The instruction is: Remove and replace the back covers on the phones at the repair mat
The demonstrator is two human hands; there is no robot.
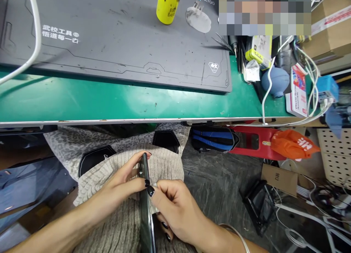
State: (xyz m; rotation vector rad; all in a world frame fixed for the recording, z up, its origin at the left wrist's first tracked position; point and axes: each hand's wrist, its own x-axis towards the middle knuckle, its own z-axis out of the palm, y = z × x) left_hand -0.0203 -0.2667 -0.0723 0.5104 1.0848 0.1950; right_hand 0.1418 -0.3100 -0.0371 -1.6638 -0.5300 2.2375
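A dark smartphone [144, 205] stands on its edge in my lap, below the bench edge, seen almost side-on. My left hand [124, 178] grips it from the left, fingers curled over its top end. My right hand [175, 211] is closed against its right side, thumb pressed on the edge. A beige knitted sweater [164, 167] lies under both hands.
A green bench [109, 99] carries a grey work mat [123, 37], a yellow bottle [167, 4] and a white cable [34, 44]. Tools, a blue air blower [275, 81] and boxes crowd the right end. Bags, an orange sack [293, 143] and cables lie on the floor.
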